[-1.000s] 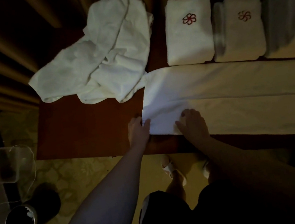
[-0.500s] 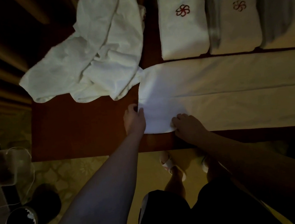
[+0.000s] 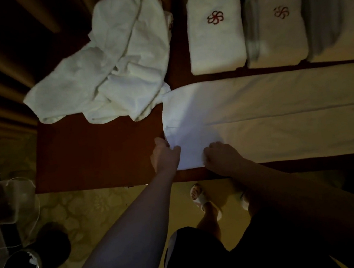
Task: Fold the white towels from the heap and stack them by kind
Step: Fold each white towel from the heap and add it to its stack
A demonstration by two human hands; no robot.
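- The long towel (image 3: 281, 116) lies flat along the counter (image 3: 98, 156), folded lengthwise into a band that runs from the hands away to the right and out of view. Its left end sits right under both hands.
- The left hand (image 3: 165, 155) pinches the near-left corner of that end, fingers curled round the edge. The right hand (image 3: 221, 156) rests just beside it on the near edge, fingers bent onto the cloth; it seems to be gripping, though the dim light makes that uncertain.
- Judged by its look, the towel is soft, limp terry: light for its size, not fragile, not slippery, but it will sag and lose its crease if lifted by one point.
- Best taken at both corners of the left end, so the end carries over square.
- The unfolded heap (image 3: 106, 71) lies beyond and left of the hands.
- Folded stacks, two with a red emblem (image 3: 215, 17), sit beyond the right hand, past the band.
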